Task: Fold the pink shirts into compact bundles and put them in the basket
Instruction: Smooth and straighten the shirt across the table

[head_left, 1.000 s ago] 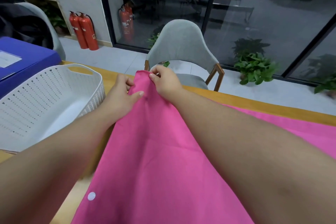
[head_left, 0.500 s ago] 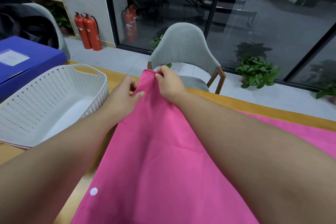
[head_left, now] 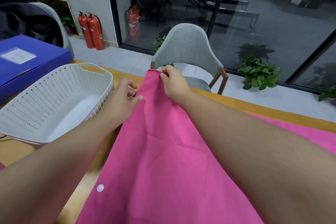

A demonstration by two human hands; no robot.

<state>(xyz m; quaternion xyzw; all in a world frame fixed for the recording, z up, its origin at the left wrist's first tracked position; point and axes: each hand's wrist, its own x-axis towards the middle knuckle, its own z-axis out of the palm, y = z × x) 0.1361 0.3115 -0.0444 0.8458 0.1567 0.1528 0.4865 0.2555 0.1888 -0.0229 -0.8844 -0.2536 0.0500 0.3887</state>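
A wooden table point(head_left: 272, 110) is stretching across the view, carrying everything the person is working with. Most of its near surface is lying under a pink shirt point(head_left: 163, 160), which is spreading from the bottom edge up to a raised corner near the table's far edge; more pink cloth is running off to the right behind the right forearm. A white perforated basket point(head_left: 51, 100) is sitting on the table just left of the shirt, with nothing showing inside it. Beyond the basket a blue box file point(head_left: 27, 60) is lying at the left edge. A grey chair point(head_left: 187, 49) is standing on the far side of the table, directly behind the lifted corner.

The right hand point(head_left: 174, 85) is holding the shirt's top corner up, its fingertips curled over and pinching the hem. The left hand point(head_left: 123, 100) is gripping the shirt's left edge slightly lower, thumb pressing on the front of the cloth and fingers curling behind it, close beside the basket's rim. The two hands are sitting near each other, with the fabric drawn taut between them.

A single white button point(head_left: 100, 188) is showing on the shirt's lower left edge, above bare tabletop.
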